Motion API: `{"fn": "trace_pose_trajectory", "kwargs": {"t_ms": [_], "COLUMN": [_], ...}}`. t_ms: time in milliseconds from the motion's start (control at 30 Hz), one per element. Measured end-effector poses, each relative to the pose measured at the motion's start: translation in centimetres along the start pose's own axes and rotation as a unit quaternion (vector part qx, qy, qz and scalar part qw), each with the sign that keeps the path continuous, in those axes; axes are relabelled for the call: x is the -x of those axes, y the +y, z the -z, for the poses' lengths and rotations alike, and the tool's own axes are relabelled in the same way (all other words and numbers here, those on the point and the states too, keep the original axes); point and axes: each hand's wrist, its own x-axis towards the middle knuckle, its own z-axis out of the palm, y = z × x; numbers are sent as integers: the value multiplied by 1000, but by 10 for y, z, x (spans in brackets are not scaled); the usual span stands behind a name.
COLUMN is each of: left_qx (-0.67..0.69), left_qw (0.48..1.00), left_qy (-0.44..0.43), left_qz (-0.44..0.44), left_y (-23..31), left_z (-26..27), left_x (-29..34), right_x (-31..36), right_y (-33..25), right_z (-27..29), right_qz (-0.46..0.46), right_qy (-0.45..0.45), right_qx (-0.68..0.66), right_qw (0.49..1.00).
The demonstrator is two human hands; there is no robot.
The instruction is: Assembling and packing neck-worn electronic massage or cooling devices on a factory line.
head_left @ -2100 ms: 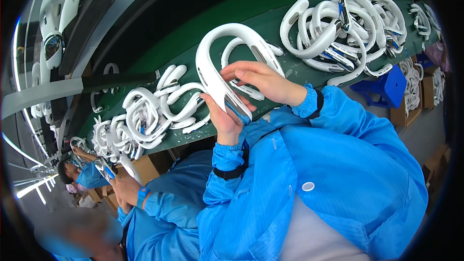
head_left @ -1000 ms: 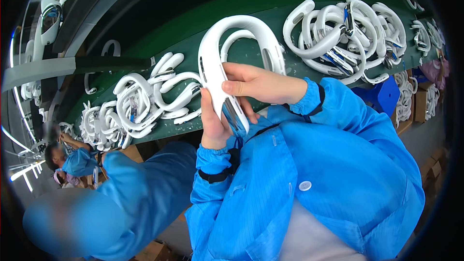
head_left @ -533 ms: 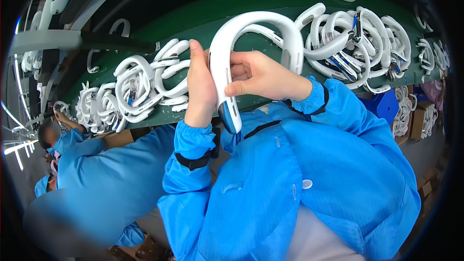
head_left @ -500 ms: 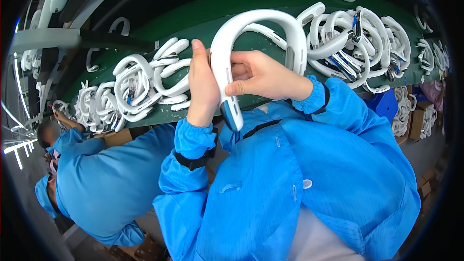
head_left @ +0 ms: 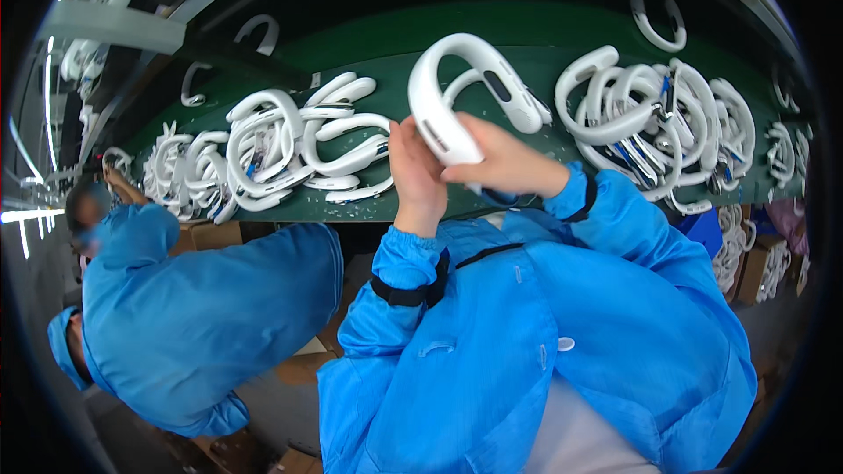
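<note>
Head view: a white, open-ended ring (head_left: 429,98) is held in bare hands above the near edge of the green surface (head_left: 391,79), between two piles.
Ring: its bend is turned up toward the far edge; its free end, marked by a dark oval vent, is pointed to the right; its lower end is partly hidden by fingers.
Right hand (head_left: 511,158): the ring's lower end is clamped between thumb and fingers.
Left hand (head_left: 419,174): it is placed close against the ring's left side, its fingers partly covered; whether the ring is gripped by it cannot be told.
Cuffs: each blue sleeve (head_left: 411,259) is banded in black near the wrist.
Second ring (head_left: 463,82): part of a white curve is seen behind the held one.
Left pile (head_left: 263,154): white rings are heaped along the near edge, toward the left end.
Right pile (head_left: 615,132): more are tangled together toward the right end, glossy dark and blue parts shown among them.
Far edge: a lone ring (head_left: 650,32) is seen there, behind the right pile.
Left side: a co-worker (head_left: 211,316) in blue is bent below the near edge.
</note>
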Motion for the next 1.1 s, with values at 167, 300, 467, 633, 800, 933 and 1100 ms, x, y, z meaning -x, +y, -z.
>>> {"fn": "trace_pose_trajectory", "kwargs": {"t_ms": [167,300,467,633,800,933,1100], "left_qx": [-262,-316,-317,-279,-280,-271,-203], "left_qw": [954,926,902,915,896,899,894], "left_qy": [141,206,279,282,323,305,367], "left_qz": [-32,21,86,75,118,159,157], "left_y": [5,-14,-52,-56,-72,-82,-109], "left_z": [103,172,212,225,259,287,364], "left_x": [25,71,115,128,125,123,177], "right_x": [-50,-110,-167,-159,-143,-129,-107], "right_y": [16,51,128,187,163,135,101], "right_z": [69,112,206,228,182,93,-5], "right_qz": [-43,-4,-84,-204,-65,6,-35], "right_qy": [-23,37,139,161,162,73,-53], "right_qx": [266,437,611,658,506,366,276], "right_qw": [963,899,775,707,844,928,959]}}
